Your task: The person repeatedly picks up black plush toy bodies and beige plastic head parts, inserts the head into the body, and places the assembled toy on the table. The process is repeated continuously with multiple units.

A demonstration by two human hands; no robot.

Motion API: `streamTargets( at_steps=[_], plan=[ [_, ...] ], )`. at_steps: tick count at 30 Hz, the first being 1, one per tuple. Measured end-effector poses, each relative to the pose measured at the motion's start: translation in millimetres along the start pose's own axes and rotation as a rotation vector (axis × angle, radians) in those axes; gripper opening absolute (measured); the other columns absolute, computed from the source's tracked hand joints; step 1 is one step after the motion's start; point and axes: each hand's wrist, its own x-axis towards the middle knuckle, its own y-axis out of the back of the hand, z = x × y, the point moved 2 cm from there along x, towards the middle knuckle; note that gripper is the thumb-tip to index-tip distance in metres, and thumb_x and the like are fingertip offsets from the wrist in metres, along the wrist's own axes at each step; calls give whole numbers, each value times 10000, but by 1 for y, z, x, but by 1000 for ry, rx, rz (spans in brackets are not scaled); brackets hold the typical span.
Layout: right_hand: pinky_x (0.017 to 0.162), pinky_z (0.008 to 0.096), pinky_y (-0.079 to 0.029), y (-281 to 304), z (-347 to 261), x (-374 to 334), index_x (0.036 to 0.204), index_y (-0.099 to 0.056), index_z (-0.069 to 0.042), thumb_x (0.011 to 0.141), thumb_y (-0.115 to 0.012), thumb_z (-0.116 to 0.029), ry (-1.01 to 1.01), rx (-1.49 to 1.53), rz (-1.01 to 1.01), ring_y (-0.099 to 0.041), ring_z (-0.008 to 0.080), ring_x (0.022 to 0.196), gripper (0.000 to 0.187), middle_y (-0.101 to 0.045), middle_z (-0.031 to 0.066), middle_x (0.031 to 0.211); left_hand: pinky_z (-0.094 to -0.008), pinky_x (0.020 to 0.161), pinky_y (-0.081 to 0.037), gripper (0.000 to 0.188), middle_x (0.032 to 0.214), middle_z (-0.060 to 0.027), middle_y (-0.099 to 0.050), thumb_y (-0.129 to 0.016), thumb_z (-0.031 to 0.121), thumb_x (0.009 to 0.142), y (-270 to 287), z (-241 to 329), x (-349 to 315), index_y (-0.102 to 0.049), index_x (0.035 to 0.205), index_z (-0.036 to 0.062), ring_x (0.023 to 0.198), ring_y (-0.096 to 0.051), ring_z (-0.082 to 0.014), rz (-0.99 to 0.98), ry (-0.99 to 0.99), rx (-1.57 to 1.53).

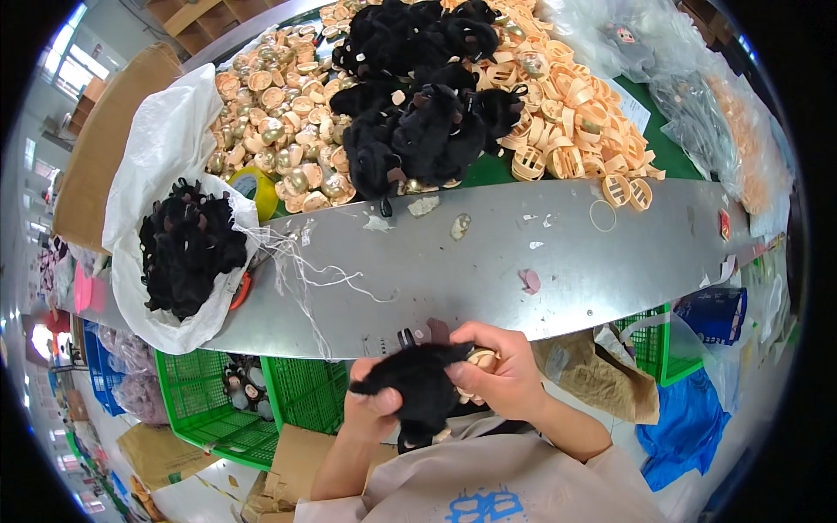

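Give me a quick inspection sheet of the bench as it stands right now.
Surface: grey metal bench top, scraps and loose white threads on it.
Job's things: black plush piece and a tan plastic part held in both hands.
Clutter: black plush pile, tan plastic cages, gold balls, white bag of plush, yellow tape roll.
Hands: left hand and right hand both grip the plush.
Cables: nothing seen.
Surroundings: green crates, cardboard box, clear bags.
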Motion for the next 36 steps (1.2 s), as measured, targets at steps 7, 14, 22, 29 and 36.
streamTargets(
  at_steps=[7, 14, 22, 29, 36],
  plan=[
    [570, 203, -441, -2, -4, 3, 1036, -641, -4, 961, -695, -161, -17, -67, 36, -536, 20, 635, 182, -635, -20, 741, -353, 842, -589, 390, 1122, -147, -705, -694, 200, 940, 17, -12, 0, -620, 1216, -64, 957, -713, -224, 88, 47, 138],
    [525, 216, -410, -4, -3, 7, 1003, -653, -6, 946, -719, -193, -45, -98, 53, -521, 23, 608, 206, -615, -18, 661, -345, 900, -558, 524, 1106, -125, -700, -770, 183, 853, 11, -13, 0, -564, 1278, -44, 1007, -688, -195, 15, 89, 133],
    [533, 219, -408, -2, -7, 6, 988, -655, -19, 953, -708, -187, -21, -205, 20, -506, 24, 607, 180, -612, -16, 661, -343, 820, -586, 344, 1027, -132, -720, -720, 13, 860, -9, -2, -9, -642, 1184, -72, 900, -706, -213, 160, 66, 3],
    [537, 225, -410, 2, -12, 6, 982, -663, -14, 942, -712, -166, 34, -301, 11, -500, 33, 610, 164, -604, -12, 649, -363, 822, -595, 434, 1076, -136, -706, -760, -37, 791, -8, -9, -7, -631, 1205, -59, 918, -703, -231, 136, 53, -65],
    [642, 232, -492, -1, -12, 3, 1157, -599, -25, 982, -628, -108, 214, -224, 180, -611, 89, 731, 196, -679, 86, 972, -320, 859, -547, 405, 1047, -109, -704, -793, -23, 778, -17, -9, -6, -643, 1152, -61, 935, -682, -192, 214, -92, 93]
  ],
)
